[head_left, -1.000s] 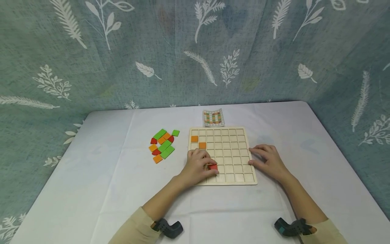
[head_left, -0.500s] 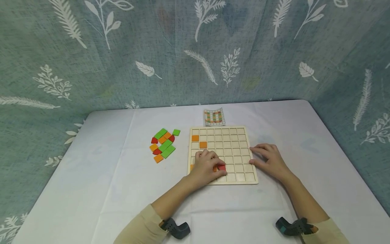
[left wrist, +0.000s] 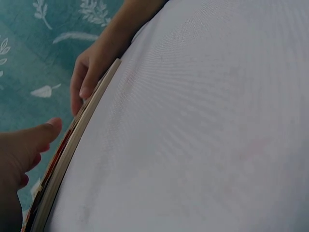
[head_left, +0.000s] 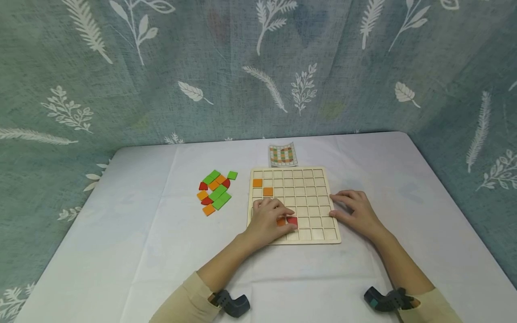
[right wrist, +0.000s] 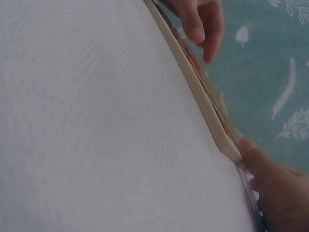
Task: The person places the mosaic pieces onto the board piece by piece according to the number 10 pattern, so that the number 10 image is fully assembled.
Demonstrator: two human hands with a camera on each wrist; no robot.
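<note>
A pale wooden grid board [head_left: 315,206] lies on the white table. My left hand [head_left: 264,222] is over its lower left part, thumb and index finger apart. Between their tips a red tile [head_left: 292,222] with a curved edge sits on the grid, right of an orange tile [head_left: 281,222] partly hidden by the hand. In the left wrist view the left thumb [left wrist: 46,133] hovers above the board's edge. My right hand [head_left: 357,213] rests at the board's right side, its fingertips and thumb touching the edge. Two more orange tiles [head_left: 257,183] lie in the upper left cells.
Left of the board is a loose group of green tiles [head_left: 218,193], orange tiles [head_left: 208,210] and red curved tiles [head_left: 203,185]. A small printed pattern card [head_left: 282,154] lies behind the board. A patterned cloth [head_left: 226,89] hangs behind the table.
My left hand and the red tile moved one cell right on the board, then the fingertips drew back slightly left from the tile. The right hand stays at the board's edge.
</note>
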